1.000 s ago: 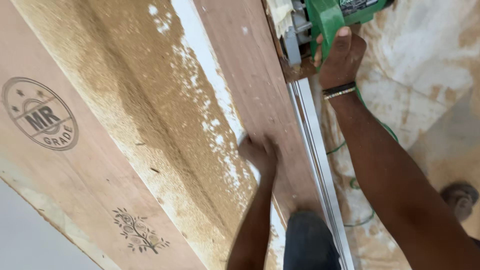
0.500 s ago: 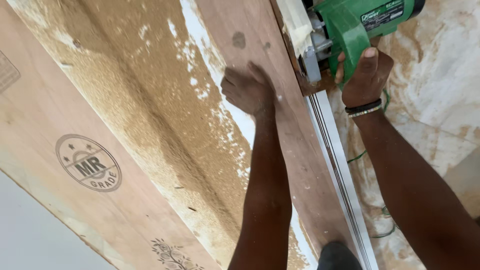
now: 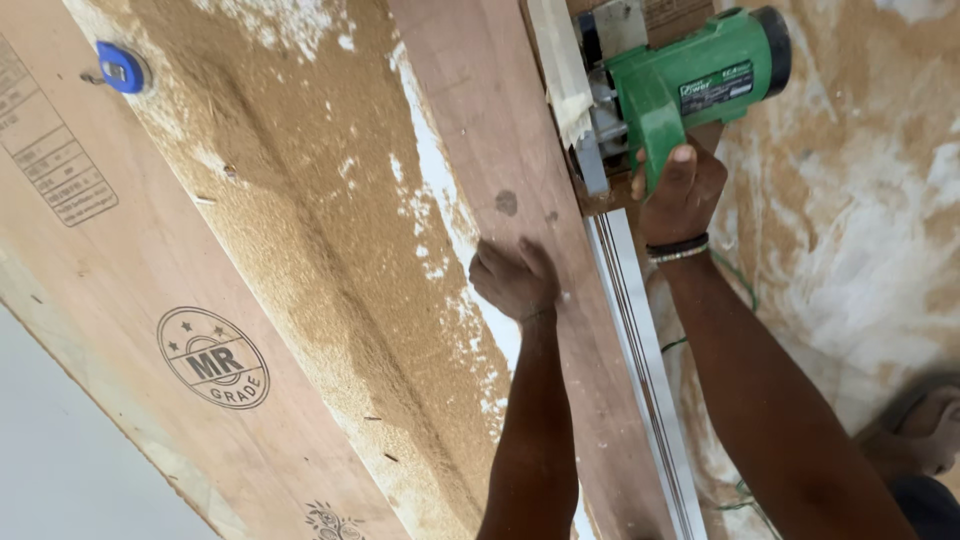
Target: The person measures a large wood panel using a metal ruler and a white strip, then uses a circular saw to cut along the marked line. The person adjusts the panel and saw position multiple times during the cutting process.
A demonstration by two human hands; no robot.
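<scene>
Where sawdust (image 3: 330, 250) coats plywood (image 3: 150, 300) | right hand (image 3: 680, 190) grips saw (image 3: 690, 90)

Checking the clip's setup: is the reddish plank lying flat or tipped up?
Flat: the reddish plank lies face-down on the plywood sheet, left hand pressing it.

Glossy green plastic saw (image 3: 690, 95), matt sawdust-coated wooden plank (image 3: 500, 130).

Counted items: one green circular saw (image 3: 690, 95); two hands, the left hand (image 3: 515, 280) and the right hand (image 3: 682, 195); one reddish wooden plank (image 3: 520, 200); one plywood sheet (image 3: 150, 300); one blue tape measure (image 3: 122, 68); one wristband (image 3: 678, 249); one green cord (image 3: 742, 285)
</scene>
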